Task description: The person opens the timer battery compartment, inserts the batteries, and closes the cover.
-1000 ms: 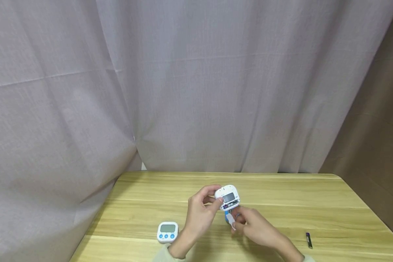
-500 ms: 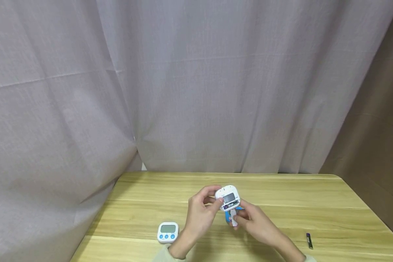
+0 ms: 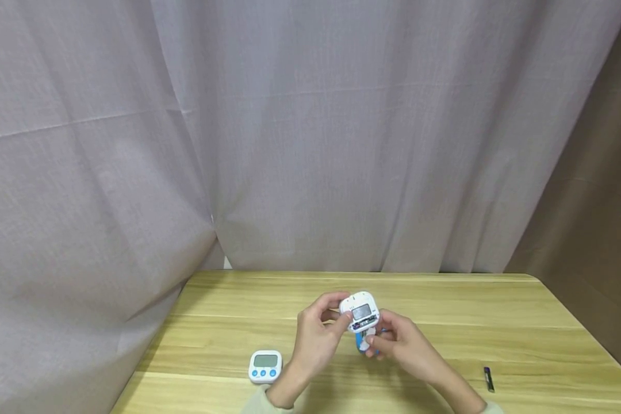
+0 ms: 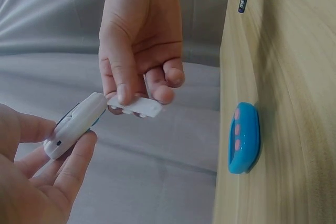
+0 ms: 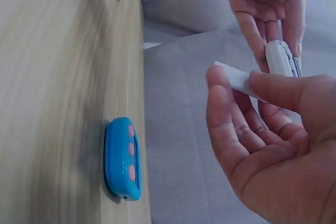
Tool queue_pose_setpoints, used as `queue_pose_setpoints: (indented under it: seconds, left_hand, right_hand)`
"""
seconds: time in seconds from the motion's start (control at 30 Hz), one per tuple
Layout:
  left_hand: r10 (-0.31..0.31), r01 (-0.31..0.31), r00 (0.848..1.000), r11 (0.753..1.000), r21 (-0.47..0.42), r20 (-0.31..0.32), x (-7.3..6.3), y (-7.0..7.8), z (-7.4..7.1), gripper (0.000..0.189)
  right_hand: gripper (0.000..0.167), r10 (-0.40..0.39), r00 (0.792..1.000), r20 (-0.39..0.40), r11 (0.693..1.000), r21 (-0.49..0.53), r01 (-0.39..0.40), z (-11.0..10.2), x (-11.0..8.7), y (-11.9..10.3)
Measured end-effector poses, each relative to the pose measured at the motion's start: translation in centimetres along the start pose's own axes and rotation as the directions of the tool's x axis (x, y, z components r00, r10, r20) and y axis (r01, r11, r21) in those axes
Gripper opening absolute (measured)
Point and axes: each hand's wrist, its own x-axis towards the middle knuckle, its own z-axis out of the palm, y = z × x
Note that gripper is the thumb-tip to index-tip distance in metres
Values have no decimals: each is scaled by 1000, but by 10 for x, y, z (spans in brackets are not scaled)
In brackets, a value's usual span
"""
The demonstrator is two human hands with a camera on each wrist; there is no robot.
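My left hand (image 3: 315,333) holds a white digital timer (image 3: 359,300) above the table, its back turned toward me. A battery (image 3: 364,323) sits in the timer's uncovered compartment along the lower edge. Just below that edge, the thumb and fingers of my right hand (image 3: 409,352) pinch a small white battery cover (image 4: 137,105). In the left wrist view, one end of the cover comes right up to the timer's edge. A blue timer with pink buttons (image 4: 251,124) lies on the table beneath both hands, partly hidden by them in the head view.
Left of my left forearm, a white timer with blue buttons (image 3: 265,367) lies on the wooden table (image 3: 227,310). A loose battery (image 3: 489,379) lies at the right. Grey curtain (image 3: 310,172) hangs behind the table's far edge.
My right hand has risen slightly and turned the cover in its fingers, passing through an upright angle to a new tilt. The left hand keeps the white timer in place.
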Motion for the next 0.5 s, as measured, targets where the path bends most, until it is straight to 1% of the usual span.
queue_pose_setpoints:
  seconds: [0.13, 0.4, 0.5]
  left_hand:
    - [5, -5, 1000, 1000, 5, -10, 1, -1, 0, 33]
    - [6, -6, 999, 1000, 5, -33, 1, -1, 0, 33]
    - [6, -6, 999, 1000, 5, -37, 1, -1, 1, 34]
  right_hand:
    - [21, 2, 1000, -23, 999, 36, -1, -3, 1, -2]
    - [26, 77, 995, -64, 994, 88, -72, -7, 0, -6]
    - [28, 78, 995, -67, 991, 111, -70, -8, 0, -7]
